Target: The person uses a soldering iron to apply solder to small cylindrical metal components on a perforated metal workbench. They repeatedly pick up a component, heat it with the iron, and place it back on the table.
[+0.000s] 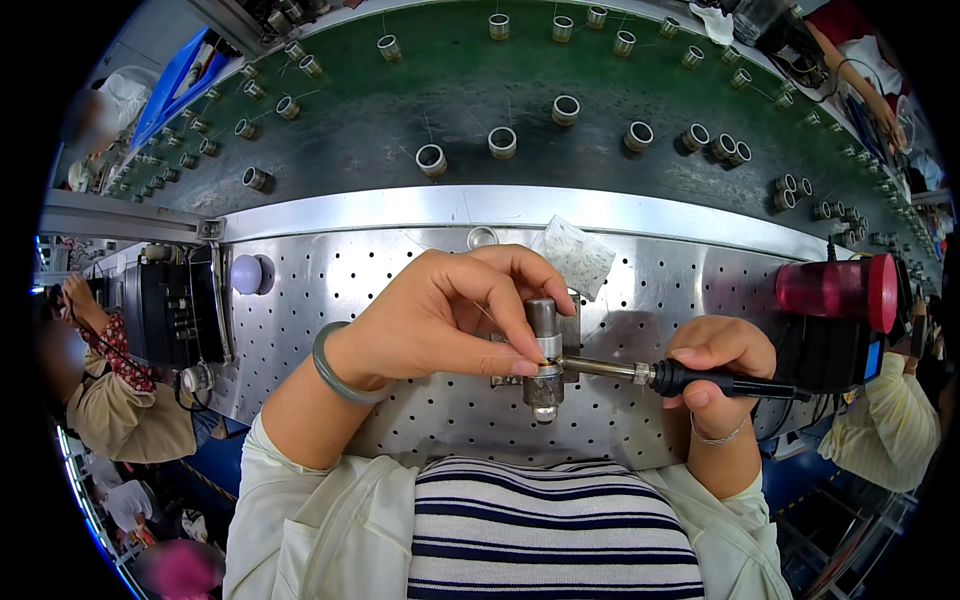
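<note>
My right hand [725, 365] grips a soldering iron [690, 380] by its black handle. The iron's metal shaft points left, and its tip meets a small cylindrical metal part [548, 348] in front of me. This part sits on a metal fixture [544, 390] with a rounded lower end. From the left, my left hand [465, 310] reaches over the part, thumb and forefinger closed together right beside the iron's tip. Whatever is between those fingertips is too small to make out; a thin line like a wire shows near the hand.
A perforated metal worktop [330, 300] lies under my hands. Beyond its metal edge, a green conveyor belt [340, 130] carries several metal rings with thin wires. A white crumpled sheet [577, 258], a pink container [840, 290] and a black device [170, 310] stand around. Other people work at both sides.
</note>
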`<act>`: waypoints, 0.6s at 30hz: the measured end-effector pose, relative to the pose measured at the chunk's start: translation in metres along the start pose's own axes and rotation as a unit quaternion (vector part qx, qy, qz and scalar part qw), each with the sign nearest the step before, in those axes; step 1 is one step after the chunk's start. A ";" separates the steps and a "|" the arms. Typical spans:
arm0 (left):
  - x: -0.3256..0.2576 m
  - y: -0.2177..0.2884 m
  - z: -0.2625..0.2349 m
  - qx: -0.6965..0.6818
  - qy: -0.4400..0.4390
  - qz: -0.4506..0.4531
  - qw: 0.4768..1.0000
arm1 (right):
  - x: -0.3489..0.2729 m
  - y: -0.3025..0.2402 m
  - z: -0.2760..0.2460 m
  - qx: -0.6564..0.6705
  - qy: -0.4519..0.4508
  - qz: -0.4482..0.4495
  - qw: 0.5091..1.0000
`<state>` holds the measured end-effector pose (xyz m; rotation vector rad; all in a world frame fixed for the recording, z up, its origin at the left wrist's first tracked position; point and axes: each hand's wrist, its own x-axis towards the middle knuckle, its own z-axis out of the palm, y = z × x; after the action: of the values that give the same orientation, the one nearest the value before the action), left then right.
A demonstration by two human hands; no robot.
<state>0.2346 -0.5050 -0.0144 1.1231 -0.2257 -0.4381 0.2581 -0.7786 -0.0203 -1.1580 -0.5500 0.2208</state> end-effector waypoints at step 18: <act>0.004 0.010 0.003 -0.061 0.004 -0.094 0.994 | 0.004 -0.002 -0.003 -0.065 -0.031 -0.025 0.997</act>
<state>0.2391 -0.5057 -0.0037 1.0291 -0.0846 -0.6074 0.2629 -0.7803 -0.0179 -1.2652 -0.6538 0.1808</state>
